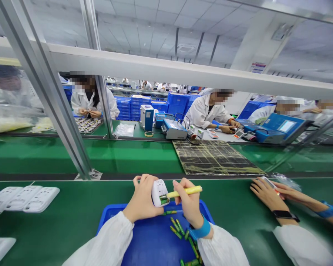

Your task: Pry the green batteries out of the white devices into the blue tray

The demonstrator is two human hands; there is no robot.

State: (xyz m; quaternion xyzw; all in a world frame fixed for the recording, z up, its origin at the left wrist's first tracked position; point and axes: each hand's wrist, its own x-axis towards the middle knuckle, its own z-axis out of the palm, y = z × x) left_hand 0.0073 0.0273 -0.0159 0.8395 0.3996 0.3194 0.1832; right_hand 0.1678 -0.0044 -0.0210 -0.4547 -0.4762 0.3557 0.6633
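Note:
My left hand point(145, 197) is closed around a small white plastic device point(158, 189), held up above the far edge of a blue tray point(144, 240). Green batteries point(164, 200) show in the open compartment at the device's lower end. Between the fingers of my right hand point(189, 201) is a yellow pen-like tool point(192, 190), its tip pointing left at that compartment. Whether the tip touches a battery I cannot tell. Several loose green batteries point(177, 225) lie in the tray, some partly hidden below my right wrist.
White devices point(41, 199) lie at the left on the green work surface point(74, 229). At the right, a co-worker's hands point(272, 195) hold a white device. A metal post point(72, 147) rises ahead on the left. Beyond lie a dark mat point(213, 159) and blue instruments point(174, 127).

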